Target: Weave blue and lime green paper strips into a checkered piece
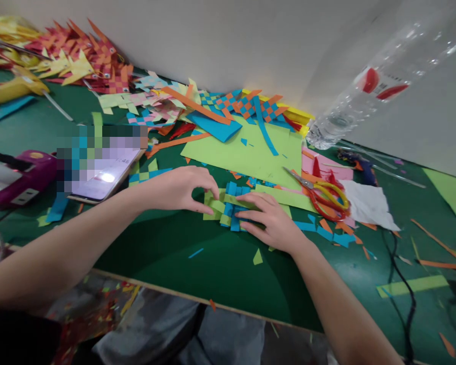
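Blue and light green paper strips, woven together into a small piece (231,209), lie on the green table. At its left side is my left hand (184,188), thumb and fingers curved apart, with nothing visibly held between them. My right hand (268,219) rests over the right part of the weave, its fingers spread and the fingertips touching the strips. Part of the weave is hidden under that hand.
Scissors (327,198) lie right of my hands, beside a white tissue (372,205). Behind are green sheets (247,152) and woven paper fish (95,56). A phone (108,170), a purple power strip (30,177) and a glue gun (17,86) lie left. A plastic bottle (380,86) leans back right.
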`<state>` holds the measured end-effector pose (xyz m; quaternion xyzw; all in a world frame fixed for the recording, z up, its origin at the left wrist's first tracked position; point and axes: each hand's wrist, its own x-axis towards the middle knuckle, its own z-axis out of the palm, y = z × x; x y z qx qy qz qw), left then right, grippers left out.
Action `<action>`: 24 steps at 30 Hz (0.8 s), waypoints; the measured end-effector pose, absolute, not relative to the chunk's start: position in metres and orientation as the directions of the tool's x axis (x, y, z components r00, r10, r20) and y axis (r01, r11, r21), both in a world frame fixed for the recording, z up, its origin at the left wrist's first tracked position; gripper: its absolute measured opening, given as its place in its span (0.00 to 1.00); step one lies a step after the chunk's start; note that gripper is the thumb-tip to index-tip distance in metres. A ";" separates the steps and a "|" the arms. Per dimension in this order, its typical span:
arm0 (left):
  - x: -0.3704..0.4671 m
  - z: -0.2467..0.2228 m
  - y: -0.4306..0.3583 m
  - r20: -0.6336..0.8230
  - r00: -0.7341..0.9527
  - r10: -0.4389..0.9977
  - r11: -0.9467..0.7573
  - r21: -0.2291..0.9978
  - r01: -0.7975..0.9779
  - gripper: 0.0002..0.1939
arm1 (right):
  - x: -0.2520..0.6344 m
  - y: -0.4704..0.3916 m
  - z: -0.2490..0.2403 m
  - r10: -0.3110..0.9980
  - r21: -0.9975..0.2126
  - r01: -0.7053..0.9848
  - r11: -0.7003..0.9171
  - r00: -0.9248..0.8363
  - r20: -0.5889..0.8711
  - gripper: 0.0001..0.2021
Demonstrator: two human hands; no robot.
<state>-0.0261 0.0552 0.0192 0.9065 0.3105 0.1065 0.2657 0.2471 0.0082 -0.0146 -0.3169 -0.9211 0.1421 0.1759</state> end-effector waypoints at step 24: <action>-0.019 0.008 0.053 0.083 0.823 0.562 -0.786 0.363 0.500 0.11 | 0.248 0.008 -0.016 0.634 -0.375 0.534 0.758 -0.738 0.231 0.13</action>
